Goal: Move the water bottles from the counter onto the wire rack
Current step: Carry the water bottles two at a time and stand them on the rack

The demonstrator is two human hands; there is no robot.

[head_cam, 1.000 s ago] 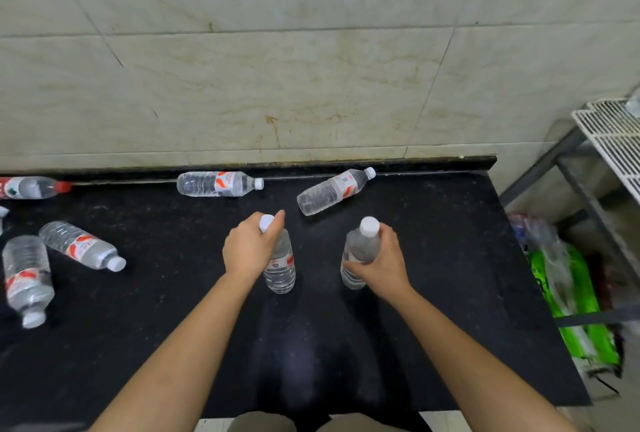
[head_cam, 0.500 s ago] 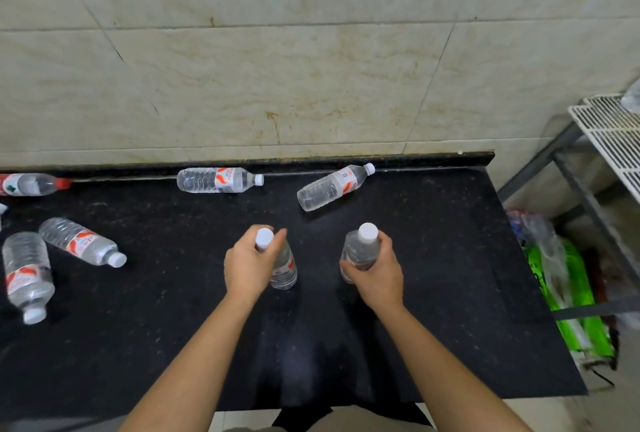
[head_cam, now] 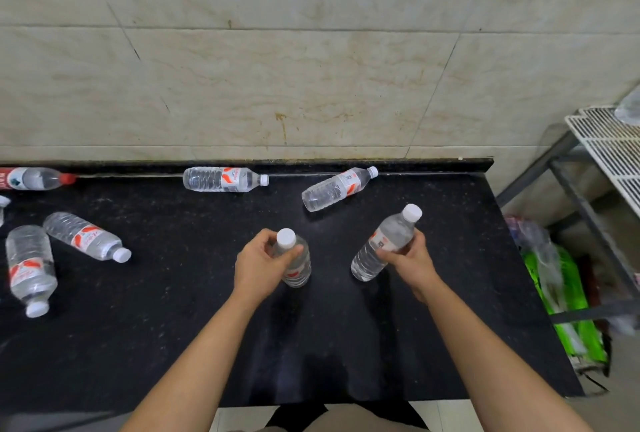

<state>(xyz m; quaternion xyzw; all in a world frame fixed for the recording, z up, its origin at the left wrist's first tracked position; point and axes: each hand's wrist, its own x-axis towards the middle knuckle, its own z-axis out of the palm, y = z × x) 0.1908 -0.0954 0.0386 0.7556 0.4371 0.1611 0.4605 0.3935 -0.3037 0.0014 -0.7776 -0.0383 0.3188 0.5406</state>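
1. Head view, hands: the left hand (head_cam: 258, 267) is curled round the neck and shoulder of the left bottle (head_cam: 299, 270), thumb near the cap. The right hand (head_cam: 414, 260) is wrapped round the middle of the right bottle (head_cam: 389, 236). Both hands are closed on their bottles.
2. Why held so: one bottle per hand probably halves the trips to the rack (head_cam: 609, 151), which stands well apart at the right edge, beyond the end of the counter (head_cam: 173, 345).
3. The left bottle is upright with its cap toward the camera. The right bottle is tilted, cap pointing up-right toward the rack, and seems to be starting that way. Whether either base touches the counter, I cannot tell.
4. Five more bottles lie on their sides on the counter: the back bottle (head_cam: 221, 179) and angled bottle (head_cam: 337, 189) near the wall, the red-cap bottle (head_cam: 34, 178) at far left, and a left pair (head_cam: 85, 237).
5. Look: clear ribbed plastic, full of water, white screw caps, white labels with a red mark.
6. Something clear (head_cam: 628, 109) lies on the rack's top corner; too cropped to name.
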